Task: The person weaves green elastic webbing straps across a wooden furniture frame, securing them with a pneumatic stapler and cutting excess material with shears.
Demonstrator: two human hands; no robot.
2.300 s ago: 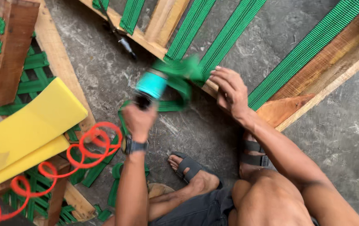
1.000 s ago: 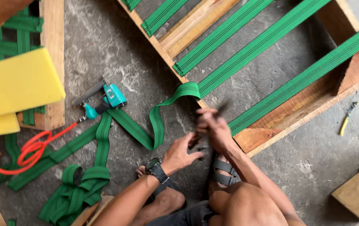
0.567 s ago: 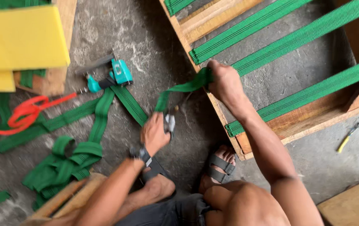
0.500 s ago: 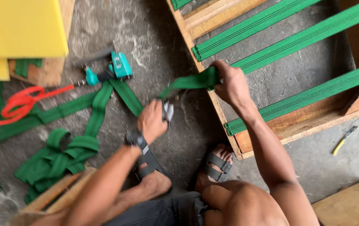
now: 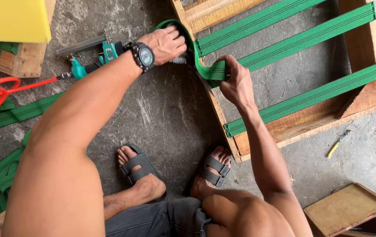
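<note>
My right hand (image 5: 237, 82) pinches the folded end of a green webbing strap (image 5: 209, 69) against the near rail of a wooden frame (image 5: 310, 120). The strap loops up and left under my left hand (image 5: 167, 43). That hand wears a black wristwatch and is closed on a small grey metal tool (image 5: 179, 59), with only the tool's tip showing. Three more green webbing strips (image 5: 304, 41) are stretched across the frame.
A teal air stapler (image 5: 102, 53) with a red hose (image 5: 3, 90) lies on the concrete to the left. Loose green webbing (image 5: 3, 116) lies beside it, and yellow foam (image 5: 14, 19) is at the top left. A yellow screwdriver (image 5: 338, 143) and a wooden box (image 5: 350, 210) are at the right. My sandalled feet (image 5: 174, 169) are below.
My left hand has risen from the floor to the frame's corner with the metal tool. My right hand still holds the strap end at the rail.
</note>
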